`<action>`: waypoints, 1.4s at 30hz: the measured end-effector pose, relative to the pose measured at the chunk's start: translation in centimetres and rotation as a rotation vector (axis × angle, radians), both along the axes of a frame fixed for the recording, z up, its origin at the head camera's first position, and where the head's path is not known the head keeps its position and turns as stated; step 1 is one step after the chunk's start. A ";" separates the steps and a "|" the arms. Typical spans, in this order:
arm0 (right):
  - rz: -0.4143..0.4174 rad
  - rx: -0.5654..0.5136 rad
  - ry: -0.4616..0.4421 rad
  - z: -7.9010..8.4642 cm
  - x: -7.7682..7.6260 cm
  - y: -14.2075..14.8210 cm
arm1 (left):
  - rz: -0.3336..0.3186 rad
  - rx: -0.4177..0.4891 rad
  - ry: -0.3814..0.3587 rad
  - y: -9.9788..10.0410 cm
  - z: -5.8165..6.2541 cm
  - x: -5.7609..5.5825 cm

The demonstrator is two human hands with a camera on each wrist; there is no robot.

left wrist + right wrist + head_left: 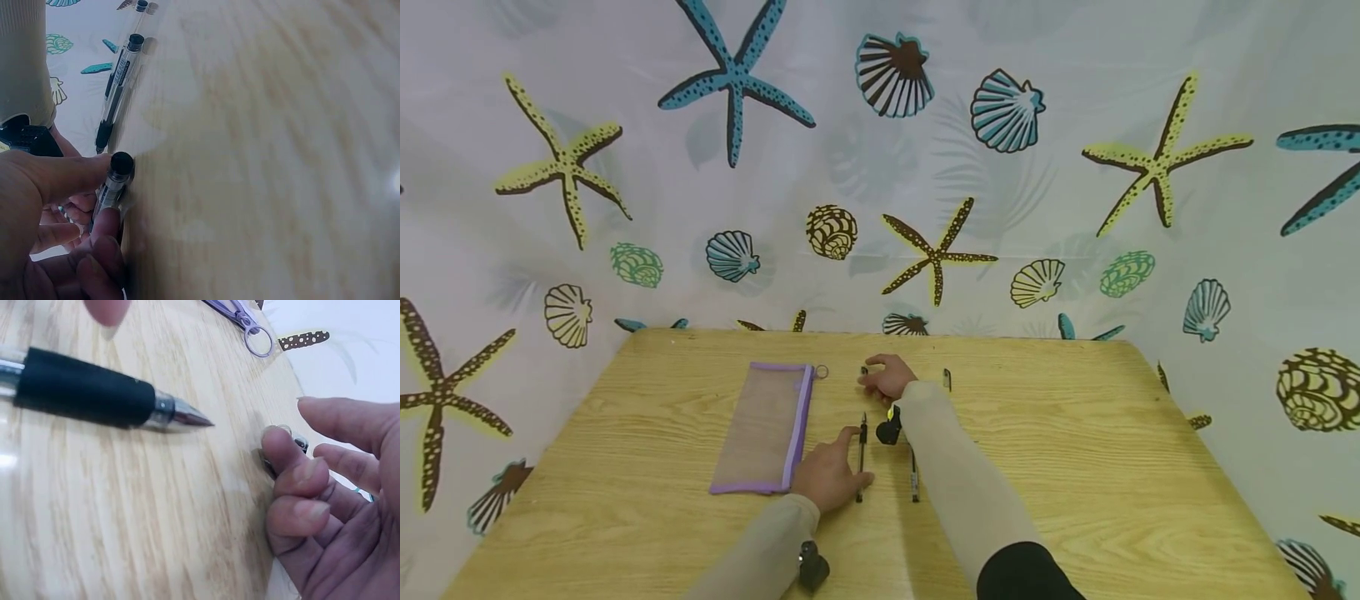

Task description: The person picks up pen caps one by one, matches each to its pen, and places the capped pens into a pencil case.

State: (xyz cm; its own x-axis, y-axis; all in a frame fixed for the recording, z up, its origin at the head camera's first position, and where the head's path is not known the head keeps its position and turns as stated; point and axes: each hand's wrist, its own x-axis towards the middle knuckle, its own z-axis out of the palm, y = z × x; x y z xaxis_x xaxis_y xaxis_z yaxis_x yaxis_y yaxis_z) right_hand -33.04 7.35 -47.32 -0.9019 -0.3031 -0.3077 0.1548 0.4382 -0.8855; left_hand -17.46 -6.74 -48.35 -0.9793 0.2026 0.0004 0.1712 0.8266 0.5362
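Observation:
My left hand point(829, 473) holds an uncapped pen point(861, 454) lying on the table, with the index finger by its dark grip and the thumb near its rear end. In the left wrist view, that pen's black end point(122, 164) sits between thumb and finger. The bare tip and black grip point(87, 387) show large in the right wrist view. Farther back, my right hand point(889, 379) reaches around a small black pen cap point(864, 371). Its fingers are bent and stand apart, partly covering the cap point(301, 443); no firm grip shows.
Left of the hands lies a mesh zip pouch point(763, 429) with purple edging and a ring pull point(822, 372). A second pen point(914, 479) is partly beneath the right forearm; a further pen point(142, 7) shows beyond it. Another cap point(947, 379) lies right on the wooden table point(1075, 450).

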 end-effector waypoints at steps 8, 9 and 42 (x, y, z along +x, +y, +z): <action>-0.023 0.089 0.040 0.2 0.0 -0.7 | 0.011 0.025 -0.003 0.0 0.0 0.1; -0.030 0.100 0.047 0.2 0.0 -0.8 | 0.016 0.024 0.000 -0.1 -0.1 0.1; -0.078 0.055 -0.005 -0.9 -0.9 -1.3 | 0.150 0.052 -0.054 0.3 -0.1 -0.7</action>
State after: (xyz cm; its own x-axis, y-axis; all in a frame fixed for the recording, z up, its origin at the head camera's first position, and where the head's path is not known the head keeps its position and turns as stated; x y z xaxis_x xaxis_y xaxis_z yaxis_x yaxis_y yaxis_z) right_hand -33.91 6.08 -48.20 -0.9205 -0.2145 -0.3265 0.1947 0.4726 -0.8595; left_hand -18.14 -6.39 -48.41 -0.9974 0.0555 -0.0469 0.0177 0.8115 0.5841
